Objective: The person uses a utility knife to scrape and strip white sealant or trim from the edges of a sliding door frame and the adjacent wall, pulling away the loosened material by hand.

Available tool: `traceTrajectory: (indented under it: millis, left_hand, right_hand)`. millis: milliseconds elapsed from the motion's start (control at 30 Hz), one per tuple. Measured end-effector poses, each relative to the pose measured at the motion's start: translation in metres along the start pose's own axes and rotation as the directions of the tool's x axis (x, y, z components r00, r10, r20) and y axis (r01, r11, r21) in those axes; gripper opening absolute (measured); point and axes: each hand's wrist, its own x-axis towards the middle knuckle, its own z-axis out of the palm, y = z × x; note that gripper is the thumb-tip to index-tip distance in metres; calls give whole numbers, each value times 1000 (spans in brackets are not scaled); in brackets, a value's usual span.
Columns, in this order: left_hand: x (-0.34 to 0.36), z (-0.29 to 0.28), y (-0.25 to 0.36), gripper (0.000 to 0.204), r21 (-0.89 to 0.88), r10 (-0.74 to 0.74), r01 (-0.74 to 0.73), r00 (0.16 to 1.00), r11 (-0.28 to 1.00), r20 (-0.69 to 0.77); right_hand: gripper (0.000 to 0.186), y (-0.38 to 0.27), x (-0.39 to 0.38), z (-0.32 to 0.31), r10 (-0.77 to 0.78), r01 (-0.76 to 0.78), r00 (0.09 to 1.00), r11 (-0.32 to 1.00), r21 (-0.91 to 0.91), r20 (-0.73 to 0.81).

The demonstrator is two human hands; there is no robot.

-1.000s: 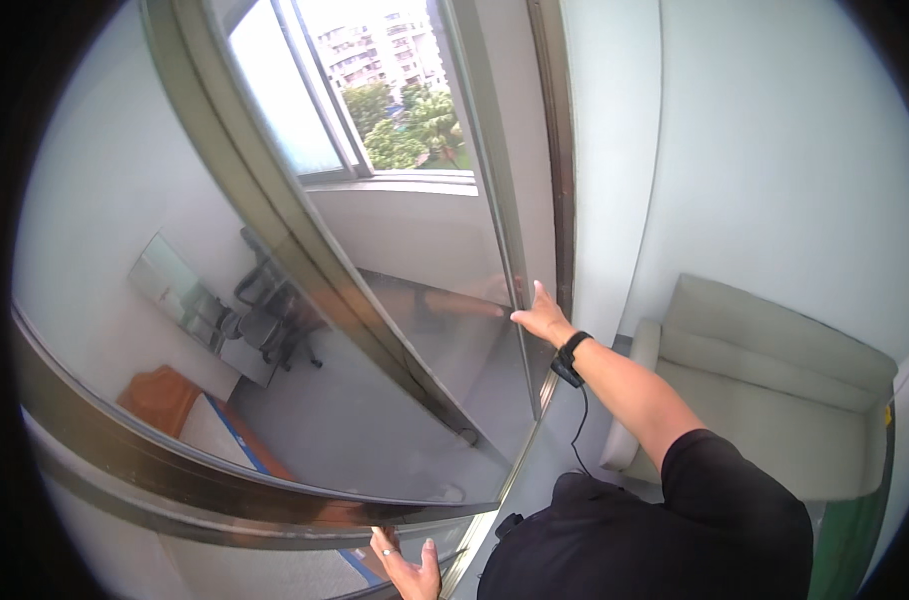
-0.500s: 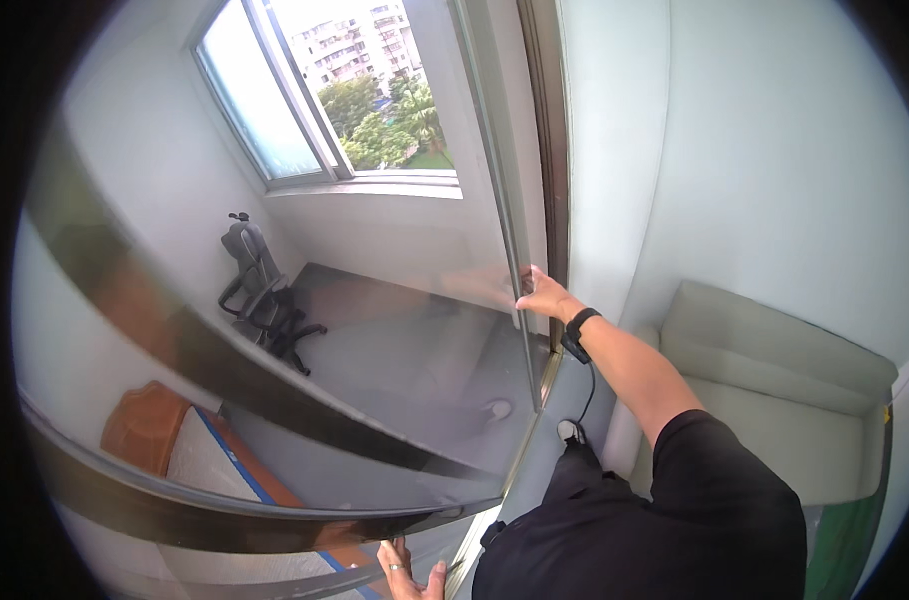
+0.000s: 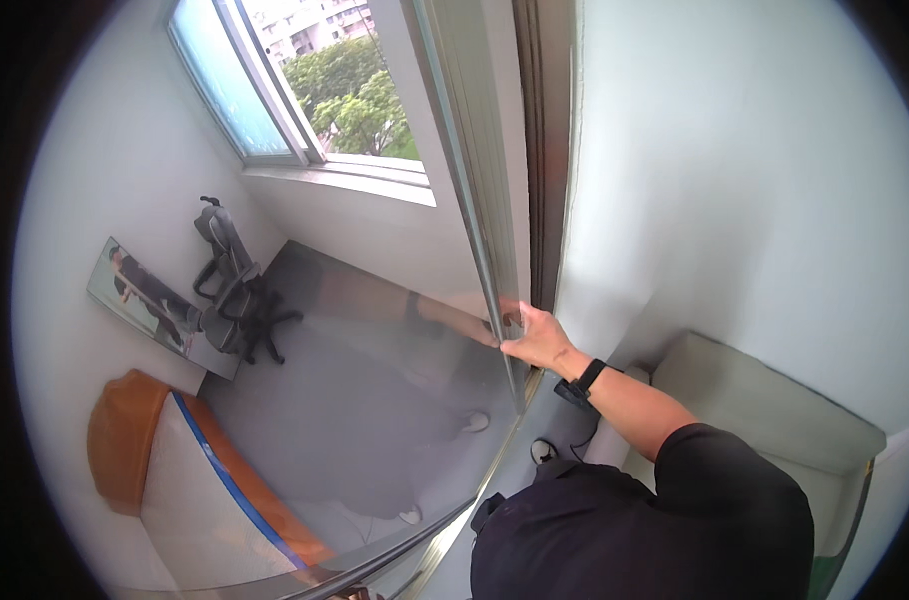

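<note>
My right hand [image 3: 541, 338], with a black band [image 3: 581, 384] on its wrist, is closed around the upright metal edge of a glass sliding door [image 3: 483, 265]. The thumb lies on the near side of that edge; the other fingers are partly hidden behind it. Reflections of my arm and shoes show in the glass. At the lower edge of the view runs another door frame bar [image 3: 405, 545]. Only a small sliver of my left hand [image 3: 359, 594] shows beside this bar, and its fingers are hidden.
A floor track [image 3: 465, 520] runs beside my feet. Past the glass are an office chair [image 3: 237, 290], a leaning mirror [image 3: 145, 300], a bed with a wooden headboard [image 3: 125, 440], and a window [image 3: 345, 90]. A pale sofa [image 3: 775, 390] stands at the right.
The dark-framed door panels at the left have moved down and mostly out of view, with my left hand. My right hand stays on the door edge, slightly lower in the view.
</note>
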Motion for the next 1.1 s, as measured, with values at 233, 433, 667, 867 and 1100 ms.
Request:
traceTrajectory:
  millis: [233,433,667,867,1100]
  left_hand:
    - [0,5,-15,91,-133,41,-69,978,989,-202]
    - [11,30,-33,83,79,82,-70,984,994,-160]
    - [13,-92,-15,38,539,493,-113,589,834,-640]
    - [33,-316,-35,65,94,88,36,133,995,-987]
    - [96,-302,-16,53,172,250,-217,410,961,-877]
  right_hand:
    - [67,-41,-1,3,-114,75,977,974,212,180]
    - [66,23,31,-31,-209,138,948,950,280,242]
    - [74,83,80,-26,-152,35,962,894,447,228]
    - [68,49,71,-14,-130,56,976,926,373,176]
    - [67,33,55,-26,-43,87,992,918,387,-122]
